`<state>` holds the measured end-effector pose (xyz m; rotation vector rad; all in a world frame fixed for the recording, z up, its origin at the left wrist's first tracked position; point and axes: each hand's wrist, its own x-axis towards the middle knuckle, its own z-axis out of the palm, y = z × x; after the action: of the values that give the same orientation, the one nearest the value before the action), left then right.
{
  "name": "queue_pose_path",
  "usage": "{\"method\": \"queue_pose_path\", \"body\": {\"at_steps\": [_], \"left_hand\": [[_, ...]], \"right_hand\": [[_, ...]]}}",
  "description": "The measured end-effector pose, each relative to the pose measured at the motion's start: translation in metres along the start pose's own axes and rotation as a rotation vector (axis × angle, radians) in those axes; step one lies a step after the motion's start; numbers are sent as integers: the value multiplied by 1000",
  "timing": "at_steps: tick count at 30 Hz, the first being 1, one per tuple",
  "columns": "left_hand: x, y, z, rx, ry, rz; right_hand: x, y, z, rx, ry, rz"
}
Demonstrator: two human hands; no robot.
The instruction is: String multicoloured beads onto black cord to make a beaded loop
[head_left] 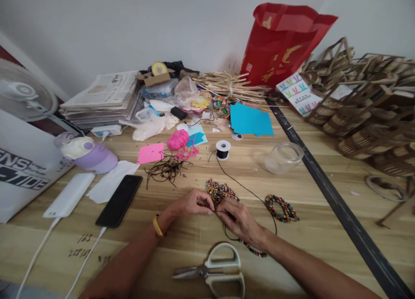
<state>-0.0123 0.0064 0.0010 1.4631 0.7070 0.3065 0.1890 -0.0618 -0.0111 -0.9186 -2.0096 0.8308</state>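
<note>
My left hand (196, 202) and my right hand (239, 217) meet fingertip to fingertip at the front of a heap of small multicoloured beads (220, 191). Both are closed in a pinch, with a short dark bit of cord showing between them. Black cord (241, 187) runs from a white-flanged spool (222, 150) and loops round beside my right hand. Under that wrist lies a string of threaded beads (253, 249). A coiled beaded strand (281, 209) rests to the right. Scissors (209, 271) with pale handles lie in front of my hands.
Black cord scraps (167, 168), pink yarn (178, 140) and a phone (119, 201) lie left. A glass jar (284, 158) stands right, near woven wooden items (366, 117). Behind are blue sheets (251, 119), newspapers (102, 96) and a red bag (282, 44).
</note>
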Motion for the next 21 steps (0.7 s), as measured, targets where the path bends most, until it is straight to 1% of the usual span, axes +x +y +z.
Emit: {"method": "queue_pose_path", "body": {"at_steps": [3, 7, 14, 21], "left_hand": [[0, -1, -1, -27, 0, -17], [-1, -1, -2, -33, -8, -5], [0, -3, 0, -54, 14, -6], [-1, 1, 0, -55, 22, -8]], "right_hand": [[-1, 2, 1, 10, 17, 8], [-1, 2, 1, 11, 10, 18], [-1, -1, 0, 5, -5, 28], [1, -3, 0, 2, -16, 40]]}}
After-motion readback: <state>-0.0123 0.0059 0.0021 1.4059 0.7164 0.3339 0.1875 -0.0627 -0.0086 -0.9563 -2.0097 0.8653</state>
